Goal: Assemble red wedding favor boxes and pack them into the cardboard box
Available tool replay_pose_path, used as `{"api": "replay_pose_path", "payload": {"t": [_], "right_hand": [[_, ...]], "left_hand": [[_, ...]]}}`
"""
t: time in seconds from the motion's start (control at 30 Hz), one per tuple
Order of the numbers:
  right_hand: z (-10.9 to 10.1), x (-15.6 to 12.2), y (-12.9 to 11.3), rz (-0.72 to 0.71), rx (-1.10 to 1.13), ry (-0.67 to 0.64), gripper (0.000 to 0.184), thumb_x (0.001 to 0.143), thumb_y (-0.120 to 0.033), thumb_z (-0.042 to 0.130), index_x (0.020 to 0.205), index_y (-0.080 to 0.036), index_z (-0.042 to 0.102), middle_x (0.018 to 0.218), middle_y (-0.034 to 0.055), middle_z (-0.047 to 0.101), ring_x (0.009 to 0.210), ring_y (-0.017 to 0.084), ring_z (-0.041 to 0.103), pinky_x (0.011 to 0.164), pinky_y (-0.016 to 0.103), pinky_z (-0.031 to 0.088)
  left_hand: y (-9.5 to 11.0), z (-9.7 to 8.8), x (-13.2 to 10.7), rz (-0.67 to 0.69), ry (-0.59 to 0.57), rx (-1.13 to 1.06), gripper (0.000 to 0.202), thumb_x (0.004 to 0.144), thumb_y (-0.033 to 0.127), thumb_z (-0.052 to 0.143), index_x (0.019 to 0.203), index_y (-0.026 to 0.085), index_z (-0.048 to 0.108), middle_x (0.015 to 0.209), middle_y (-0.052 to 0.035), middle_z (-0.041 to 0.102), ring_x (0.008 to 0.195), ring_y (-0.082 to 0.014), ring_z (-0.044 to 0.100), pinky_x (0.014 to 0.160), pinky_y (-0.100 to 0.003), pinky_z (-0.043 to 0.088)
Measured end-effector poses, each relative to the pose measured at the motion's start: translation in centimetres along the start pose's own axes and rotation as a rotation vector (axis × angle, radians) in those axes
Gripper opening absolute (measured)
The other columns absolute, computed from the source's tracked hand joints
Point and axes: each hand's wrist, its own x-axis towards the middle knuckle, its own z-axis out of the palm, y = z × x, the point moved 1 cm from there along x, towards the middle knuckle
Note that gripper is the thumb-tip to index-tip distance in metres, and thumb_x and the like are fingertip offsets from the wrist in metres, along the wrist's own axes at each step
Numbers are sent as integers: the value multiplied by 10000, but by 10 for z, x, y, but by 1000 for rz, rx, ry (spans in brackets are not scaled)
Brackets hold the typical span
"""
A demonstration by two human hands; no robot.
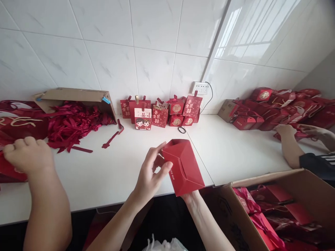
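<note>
A red folded-paper gift box is held up in front of me over the table's front edge, its tucked flaps facing me. My left hand grips its left side, thumb on the near face and fingers at the upper left corner. From behind and below, my right hand supports the same box; only the wrist and the base of the palm show, and the fingers are hidden. Past the box, a black elastic band lies on the white table.
Decorated red boxes line the tiled wall. On the left, a cardboard box spills red ribbons beside a co-worker's hand. Another person's hands handle red boxes at right. A carton of red boxes stands front right.
</note>
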Motion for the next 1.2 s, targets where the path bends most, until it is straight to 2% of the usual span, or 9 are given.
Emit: {"api": "replay_pose_path", "payload": {"t": [0.17,0.27,0.37,0.47,0.53,0.63,0.97,1.1,1.2], "right_hand": [[-2,-20,-9,180,191,203,153,711,-310,720,848,-242,710,789,-12,724,694,147,661,578,222,555],[-10,-24,-25,222,199,293,258,729,-406,689,908,-222,702,860,12,726,748,165,666,593,238,552],[-23,-30,-55,-37,28,423,340,699,-490,691,887,-207,694,814,23,715,737,189,656,602,267,540],[-37,-43,-87,-290,-273,533,340,628,-490,745,756,-184,667,644,0,660,555,152,588,505,247,493],[-41,-54,-103,-348,-441,515,338,622,-489,750,700,-181,633,607,-14,625,512,129,545,470,227,463],[-45,-68,-116,-386,-557,488,348,653,-484,729,616,-181,563,580,-33,578,497,100,506,457,197,432],[-84,-101,-138,-489,-573,580,366,772,-559,587,714,-197,600,646,-16,573,554,119,505,511,226,432],[-99,-118,-129,-643,-385,559,543,723,-670,563,1104,-284,592,1049,26,625,920,192,603,789,312,504],[-101,-139,-113,-557,-392,491,699,681,-535,710,1291,-318,447,1301,37,526,1182,234,515,968,379,446]], "left_hand": [[-1,11,5,-120,31,-213,276,859,383,560,1085,232,512,977,-23,595,757,-126,608,639,-231,510],[-12,13,7,-155,-12,-291,262,853,383,567,1070,250,505,971,-11,592,784,-130,600,679,-243,509],[-27,13,3,-155,-252,-375,320,831,463,567,1067,252,517,933,-24,603,775,-155,599,683,-271,507],[-40,20,-5,-195,-540,-383,663,706,611,643,1249,294,433,1150,-85,562,939,-244,613,800,-372,518],[-46,30,-12,-238,-686,-324,893,617,597,728,1360,314,321,1272,-118,498,1084,-309,567,907,-443,482],[-48,50,-20,-277,-819,-251,845,673,480,733,1377,263,319,1264,-148,521,1133,-342,543,916,-484,483],[-44,107,-20,-206,-860,-234,719,712,372,706,1329,251,357,1252,-136,549,1091,-315,583,863,-440,540],[-47,132,-23,-148,-568,-256,653,732,443,681,1277,250,377,1234,-115,547,1091,-297,588,820,-393,566],[-48,162,-32,-144,-438,-242,804,704,483,698,1341,258,263,1280,-121,510,1104,-286,585,870,-410,551]]}}
